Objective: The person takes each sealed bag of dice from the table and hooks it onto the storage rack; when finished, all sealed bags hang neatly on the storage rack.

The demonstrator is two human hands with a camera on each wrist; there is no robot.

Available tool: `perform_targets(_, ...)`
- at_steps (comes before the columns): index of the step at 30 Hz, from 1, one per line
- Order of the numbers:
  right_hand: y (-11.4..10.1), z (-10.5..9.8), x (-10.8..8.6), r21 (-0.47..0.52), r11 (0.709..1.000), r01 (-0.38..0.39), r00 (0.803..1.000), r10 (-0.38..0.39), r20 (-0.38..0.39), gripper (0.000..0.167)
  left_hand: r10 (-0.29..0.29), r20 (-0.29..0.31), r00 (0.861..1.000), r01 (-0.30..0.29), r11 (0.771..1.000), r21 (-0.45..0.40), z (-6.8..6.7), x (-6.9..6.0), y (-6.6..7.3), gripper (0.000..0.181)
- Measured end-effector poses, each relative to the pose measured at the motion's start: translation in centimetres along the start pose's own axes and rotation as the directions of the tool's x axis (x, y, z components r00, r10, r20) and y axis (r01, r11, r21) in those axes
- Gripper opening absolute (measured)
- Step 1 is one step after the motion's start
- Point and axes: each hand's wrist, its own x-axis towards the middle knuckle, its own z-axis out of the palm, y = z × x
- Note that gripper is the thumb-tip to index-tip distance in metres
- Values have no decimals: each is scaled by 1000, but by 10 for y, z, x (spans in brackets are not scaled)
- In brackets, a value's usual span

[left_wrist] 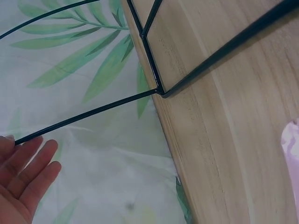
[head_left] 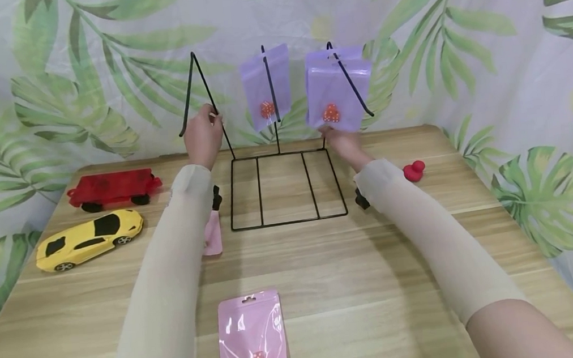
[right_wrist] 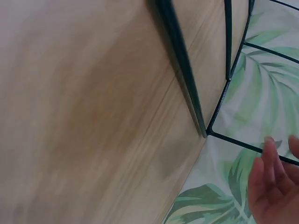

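A black wire display rack (head_left: 290, 222) stands at the back of the wooden table, with three hooks reaching forward. My left hand (head_left: 203, 141) pinches its left upright (left_wrist: 88, 113) between thumb and fingers, below the bare left hook. At the right upright (right_wrist: 233, 141), my right hand (head_left: 347, 148) holds the wire between thumb and fingers, partly hidden behind the hanging bags. Purple bags with orange dice hang on two hooks: a middle bag (head_left: 253, 85) and overlapping right bags (head_left: 327, 87). On the table in front lies a pink bag (head_left: 236, 340) with orange dice.
Left on the table are a red toy vehicle (head_left: 110, 187) and a yellow toy car (head_left: 89, 240). Another pink bag (head_left: 213, 233) is partly hidden by my left sleeve. A small red object (head_left: 413, 171) sits right of my right forearm. Leaf-print cloth (head_left: 486, 59) hangs behind.
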Motion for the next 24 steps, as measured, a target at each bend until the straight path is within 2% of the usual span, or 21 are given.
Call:
perform_targets(3,-4,6,3,-64,995,-81,996,79,-43,13,-28,39,999,28,1000,6,-9,-8,-5,40)
perform_targets(7,-7,9,5,-120,986,-120,991,113,-66,11,-15,110,994,10,999,48,-34,-32,-11,51)
perform_targets(12,-8,3,7,-94,994,-48,994,39,-99,12,50,220,974,-90,980,176,-79,-81,-2,48)
perform_targets(14,-8,-1,7,-77,996,-35,994,27,-103,9,76,286,955,-138,969,203,-93,-106,5,45)
perform_targets(15,-8,-4,7,-91,994,-55,994,46,-98,8,104,316,943,-175,963,206,-97,-119,6,42)
perform_targets(17,-8,-9,7,-136,986,-97,993,85,-87,5,141,405,903,-229,957,178,-102,-147,9,37)
perform_targets(18,-9,-11,7,-162,980,-118,991,106,-84,4,160,460,873,-252,957,146,-103,-160,9,36)
perform_targets(20,-8,-16,8,-205,966,-156,987,143,-76,12,215,567,795,-313,946,80,-102,-187,9,37)
perform_targets(22,-8,-18,8,-201,964,-174,984,163,-68,22,278,651,706,-391,920,32,-99,-212,6,45)
perform_targets(23,-7,-19,8,-194,963,-185,982,176,-65,26,312,677,667,-439,898,19,-97,-224,5,51)
perform_targets(24,-7,-19,9,-174,969,-176,984,168,-62,27,339,695,634,-484,875,15,-96,-236,3,58)
